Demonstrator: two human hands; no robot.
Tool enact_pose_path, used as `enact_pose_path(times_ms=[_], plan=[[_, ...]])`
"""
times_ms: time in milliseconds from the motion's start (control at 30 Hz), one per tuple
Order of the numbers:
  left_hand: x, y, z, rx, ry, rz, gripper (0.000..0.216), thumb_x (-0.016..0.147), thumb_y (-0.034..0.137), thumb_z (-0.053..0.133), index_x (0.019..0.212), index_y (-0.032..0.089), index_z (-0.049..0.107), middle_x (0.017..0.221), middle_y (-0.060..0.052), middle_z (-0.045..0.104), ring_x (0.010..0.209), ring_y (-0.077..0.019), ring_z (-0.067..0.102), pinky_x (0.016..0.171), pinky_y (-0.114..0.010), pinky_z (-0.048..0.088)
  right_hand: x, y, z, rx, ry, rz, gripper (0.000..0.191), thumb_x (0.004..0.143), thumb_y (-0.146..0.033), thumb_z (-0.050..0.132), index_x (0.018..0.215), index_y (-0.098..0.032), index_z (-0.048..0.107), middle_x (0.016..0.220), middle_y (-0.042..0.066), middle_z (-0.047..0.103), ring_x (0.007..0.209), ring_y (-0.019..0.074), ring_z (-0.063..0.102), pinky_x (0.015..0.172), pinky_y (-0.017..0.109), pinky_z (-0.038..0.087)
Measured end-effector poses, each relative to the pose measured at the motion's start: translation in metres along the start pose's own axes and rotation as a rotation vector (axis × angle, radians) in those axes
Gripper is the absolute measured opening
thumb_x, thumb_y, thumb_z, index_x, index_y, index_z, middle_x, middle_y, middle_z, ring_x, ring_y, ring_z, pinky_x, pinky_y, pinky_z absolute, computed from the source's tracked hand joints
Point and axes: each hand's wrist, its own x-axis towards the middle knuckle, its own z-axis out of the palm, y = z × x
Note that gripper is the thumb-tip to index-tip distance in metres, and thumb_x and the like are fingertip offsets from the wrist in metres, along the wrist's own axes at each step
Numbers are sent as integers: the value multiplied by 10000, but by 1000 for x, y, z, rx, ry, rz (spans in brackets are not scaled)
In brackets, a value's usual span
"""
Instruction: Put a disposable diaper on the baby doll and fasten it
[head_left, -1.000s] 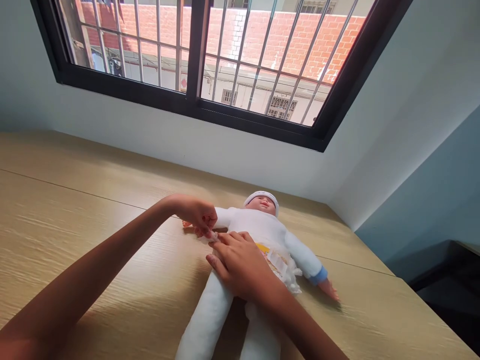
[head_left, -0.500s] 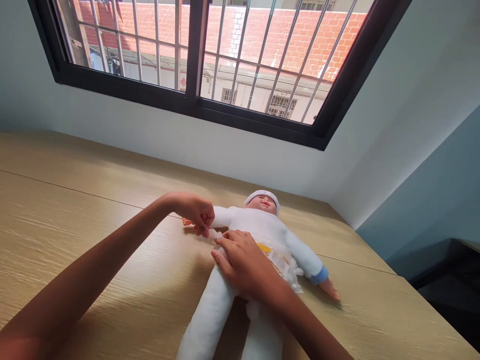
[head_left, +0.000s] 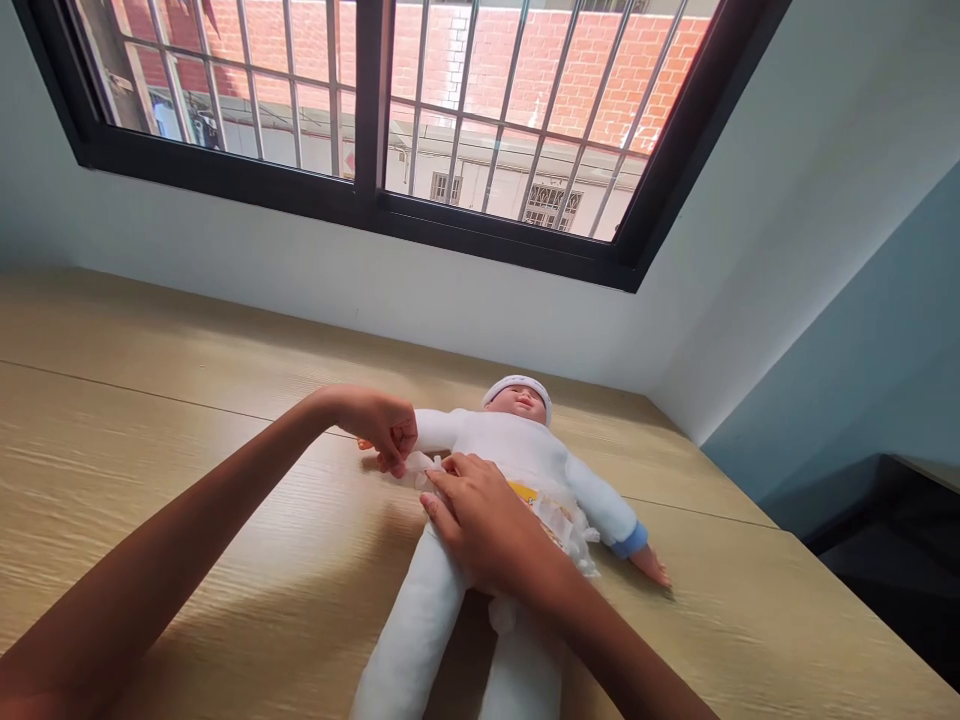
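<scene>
A baby doll (head_left: 499,438) in white clothes and a white cap lies on its back, with its head toward the window. Around its hips is a white diaper (head_left: 566,525) with a yellow patch at the front, crumpled on the right. My left hand (head_left: 379,425) is closed in a pinch on the diaper's side tab (head_left: 417,468), stretched out to the left near the doll's arm. Flat across the diaper's front lies my right hand (head_left: 484,515), fingers extended and hiding much of it. Its fingertips are near the tab's base.
The doll rests on a wooden table (head_left: 225,520) with a seam across it. Behind stands a white wall (head_left: 315,290) under a barred window with a black frame (head_left: 367,110). A dark object (head_left: 892,550) is beyond the table's right edge.
The whole view has shifted slightly, so everything sits a little further left. My left hand stays pinched on the tab, and my right hand stays on the diaper.
</scene>
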Motion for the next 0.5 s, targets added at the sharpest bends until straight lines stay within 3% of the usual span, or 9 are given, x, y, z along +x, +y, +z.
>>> enact_pose_path(times_ms=[200, 333, 500], plan=[[1, 5, 0, -15, -2, 43, 210, 702, 335, 679, 640, 160, 582, 611, 16, 625, 547, -88, 470, 517, -203, 316, 0, -3, 1, -55, 17, -63, 251, 979, -266, 440, 1126, -153, 608, 1092, 100, 604, 1043, 239, 540, 890, 370, 426], [1, 8, 0, -12, 3, 59, 202, 778, 363, 618, 747, 163, 613, 656, 15, 625, 562, -83, 477, 537, -195, 346, 2, -3, 5, -96, 26, -61, 322, 976, -275, 434, 1210, -110, 582, 1143, 138, 596, 1053, 259, 538, 875, 377, 440], [3, 7, 2, 41, 32, 37, 301, 779, 466, 620, 781, 165, 641, 730, -11, 657, 574, -91, 485, 509, -195, 326, 2, -3, 5, -124, 31, -70, 346, 978, -271, 425, 1224, -88, 584, 1102, 134, 611, 1023, 256, 542, 882, 379, 440]])
